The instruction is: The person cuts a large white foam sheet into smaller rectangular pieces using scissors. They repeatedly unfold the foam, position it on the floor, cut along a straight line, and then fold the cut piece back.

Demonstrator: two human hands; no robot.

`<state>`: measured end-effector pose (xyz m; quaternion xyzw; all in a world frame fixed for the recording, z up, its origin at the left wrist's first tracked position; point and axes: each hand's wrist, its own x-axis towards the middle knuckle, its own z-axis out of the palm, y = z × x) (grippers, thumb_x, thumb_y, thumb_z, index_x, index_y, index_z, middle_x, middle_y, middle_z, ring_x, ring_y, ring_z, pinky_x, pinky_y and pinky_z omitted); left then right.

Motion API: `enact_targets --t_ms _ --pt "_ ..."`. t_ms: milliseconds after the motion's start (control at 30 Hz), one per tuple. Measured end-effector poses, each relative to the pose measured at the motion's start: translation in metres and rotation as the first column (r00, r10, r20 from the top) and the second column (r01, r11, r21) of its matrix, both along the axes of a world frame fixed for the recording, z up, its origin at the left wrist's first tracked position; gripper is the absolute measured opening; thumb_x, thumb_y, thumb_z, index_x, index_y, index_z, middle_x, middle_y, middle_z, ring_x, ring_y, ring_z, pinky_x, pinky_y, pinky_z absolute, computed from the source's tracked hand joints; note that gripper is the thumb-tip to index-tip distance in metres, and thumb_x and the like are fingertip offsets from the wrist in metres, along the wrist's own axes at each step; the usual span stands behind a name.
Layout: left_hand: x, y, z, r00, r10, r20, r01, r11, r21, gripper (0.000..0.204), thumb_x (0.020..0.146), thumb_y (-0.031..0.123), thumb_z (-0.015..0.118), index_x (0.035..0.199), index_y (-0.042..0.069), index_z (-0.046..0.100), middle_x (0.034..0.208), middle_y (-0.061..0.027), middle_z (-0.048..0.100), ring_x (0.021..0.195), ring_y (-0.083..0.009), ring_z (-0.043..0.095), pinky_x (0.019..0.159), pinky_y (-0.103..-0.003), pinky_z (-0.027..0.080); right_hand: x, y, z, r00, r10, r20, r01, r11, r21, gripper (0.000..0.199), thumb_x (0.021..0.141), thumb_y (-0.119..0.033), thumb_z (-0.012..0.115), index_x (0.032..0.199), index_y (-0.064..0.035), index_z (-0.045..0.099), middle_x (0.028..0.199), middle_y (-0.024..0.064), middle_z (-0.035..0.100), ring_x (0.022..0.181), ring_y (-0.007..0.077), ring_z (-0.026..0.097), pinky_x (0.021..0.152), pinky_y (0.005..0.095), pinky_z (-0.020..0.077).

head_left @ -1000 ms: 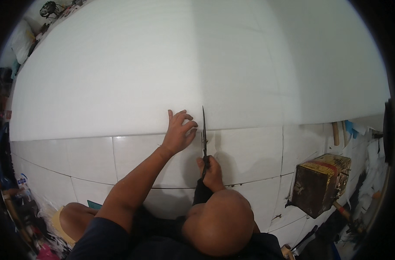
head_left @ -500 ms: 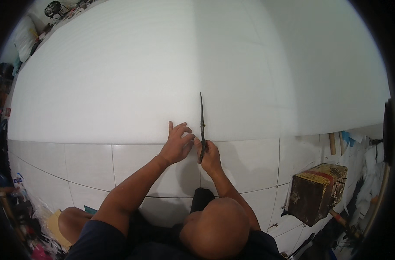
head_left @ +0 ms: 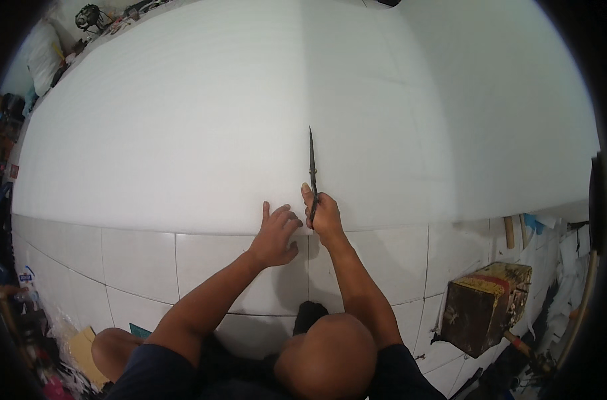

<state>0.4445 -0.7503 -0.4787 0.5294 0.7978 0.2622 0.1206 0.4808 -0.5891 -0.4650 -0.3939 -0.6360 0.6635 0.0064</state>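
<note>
A big white foam sheet [head_left: 203, 127] lies spread over the tiled floor [head_left: 137, 260] in front of me. My right hand [head_left: 325, 217] grips the handles of long dark scissors [head_left: 312, 167], whose blades point away from me over the sheet along a faint straight line. My left hand [head_left: 277, 233] rests flat, fingers spread, on the sheet's near edge just left of the scissors. My bare knee [head_left: 327, 357] shows at the bottom middle.
A worn brown and yellow box [head_left: 485, 307] stands on the floor at the right. Clutter and paper scraps [head_left: 83, 343] lie at the lower left. More objects crowd the far left corner [head_left: 90, 17] and the right side [head_left: 550, 240].
The scissors have moved forward, further onto the foam sheet. My left hand slid back toward the sheet's near edge beside my right hand.
</note>
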Motion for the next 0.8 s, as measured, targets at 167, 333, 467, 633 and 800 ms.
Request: enact_targets --t_ms 167,333,467,633,800 --pt "-0.001 0.002 0.0 1.0 -0.013 -0.024 0.012 1.0 -0.018 0.051 0.065 0.019 0.07 0.111 0.006 0.052 0.118 -0.016 0.045 0.129 -0.0392 0.035 0.105 -0.072 0.012 -0.043 0.037 0.018 0.998 0.011 -0.062 -0.024 0.975 -0.221 0.057 0.081 -0.064 0.063 0.074 -0.0088 0.05 0.055 -0.0024 0.043 0.041 0.0088 0.04 0.04 0.0233 0.0332" --pt "-0.003 0.004 -0.001 1.0 -0.028 -0.009 0.028 0.999 -0.047 0.052 0.066 0.02 0.07 0.112 0.006 0.052 0.118 -0.0174 0.045 0.128 -0.0398 0.035 0.105 -0.073 0.011 -0.071 0.053 0.007 0.999 0.002 -0.051 -0.006 0.996 -0.092 0.06 0.08 -0.066 0.061 0.076 -0.0078 0.051 0.055 -0.0019 0.044 0.042 0.0087 0.042 0.041 0.0243 0.0349" --pt "-0.004 0.002 0.0 1.0 -0.023 0.0 0.023 0.996 -0.088 0.053 0.066 0.021 0.071 0.113 0.006 0.052 0.118 -0.0174 0.045 0.128 -0.0405 0.035 0.105 -0.073 0.011 -0.088 0.056 0.009 0.996 -0.007 -0.093 -0.003 0.994 -0.11 0.062 0.08 -0.067 0.061 0.067 -0.0079 0.048 0.056 -0.0001 0.043 0.042 0.0111 0.04 0.039 0.0266 0.0324" --pt "-0.007 0.007 0.001 0.999 -0.038 0.014 0.039 0.996 -0.078 0.054 0.066 0.023 0.071 0.114 0.006 0.052 0.118 -0.0172 0.045 0.128 -0.0406 0.036 0.104 -0.074 0.012 -0.142 0.091 0.018 0.996 -0.02 -0.081 0.007 0.989 -0.148 0.06 0.08 -0.067 0.061 0.066 -0.0097 0.047 0.055 -0.0002 0.043 0.042 0.0119 0.04 0.039 0.0271 0.0327" --pt "-0.008 0.007 0.001 0.998 -0.029 0.054 0.033 0.996 -0.083 0.056 0.065 0.025 0.07 0.114 0.005 0.053 0.116 -0.0179 0.046 0.127 -0.0408 0.036 0.103 -0.075 0.013 -0.159 0.101 0.002 0.993 -0.01 -0.116 -0.003 0.994 -0.111 0.059 0.08 -0.066 0.063 0.065 -0.0109 0.047 0.055 -0.0003 0.043 0.042 0.0125 0.04 0.039 0.0284 0.0329"
